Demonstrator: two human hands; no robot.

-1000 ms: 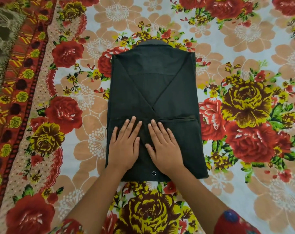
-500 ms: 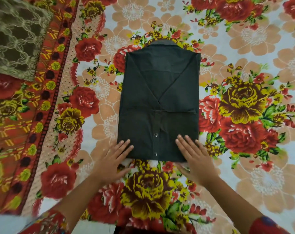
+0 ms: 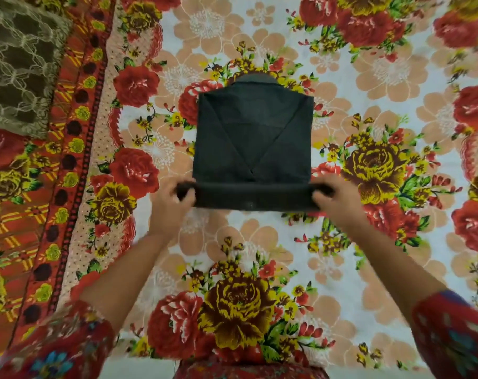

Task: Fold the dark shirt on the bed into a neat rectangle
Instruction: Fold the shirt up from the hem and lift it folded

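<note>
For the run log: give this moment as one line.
phase: bottom fold | left hand: gripping shirt's near-left corner | right hand: gripping near-right corner | dark shirt: near edge lifted off floral bedsheet

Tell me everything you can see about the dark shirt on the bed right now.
The dark shirt is matte woven cloth, lying flat on the floral bedsheet with its collar at the far end. Both sides are folded inward, forming a V. The near hem is lifted and doubled over, one small button showing. The left hand and right hand pinch its near corners.
</note>
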